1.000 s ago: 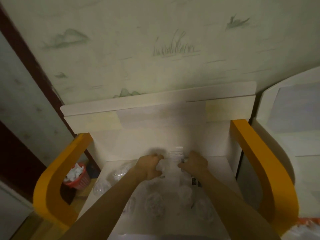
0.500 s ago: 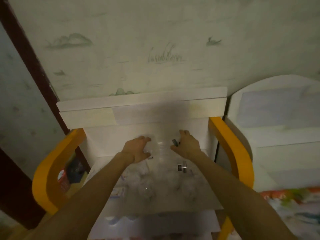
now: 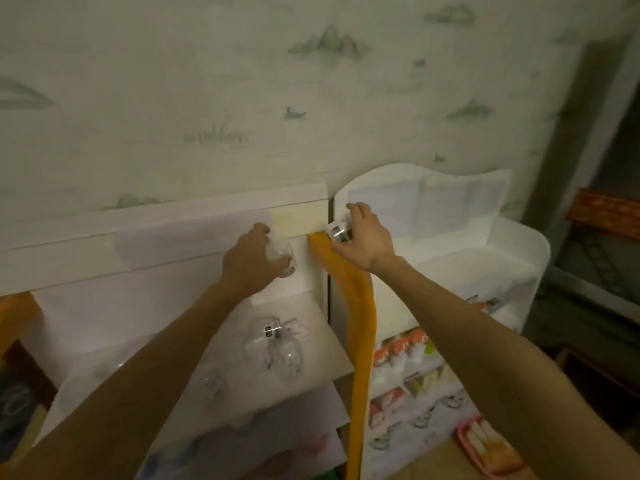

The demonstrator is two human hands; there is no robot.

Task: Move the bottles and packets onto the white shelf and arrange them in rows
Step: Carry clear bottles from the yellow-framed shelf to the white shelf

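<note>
My left hand grips a clear bottle above the top board of the yellow-sided shelf. My right hand grips another clear bottle with a dark label, held over the yellow side panel towards the white shelf on the right. Several clear bottles still stand on the top board of the yellow-sided shelf, below my left forearm. The white shelf's lower tiers hold rows of packets and bottles.
A papered wall rises right behind both shelves. A pink tray lies on the floor at the lower right. A dark doorway stands at the far right. Lower boards of the yellow-sided shelf carry blurred items.
Both hands have lifted a bottle each off the yellow-sided shelf's top board and moved right and up. The view has swung right, bringing the white shelf in.
</note>
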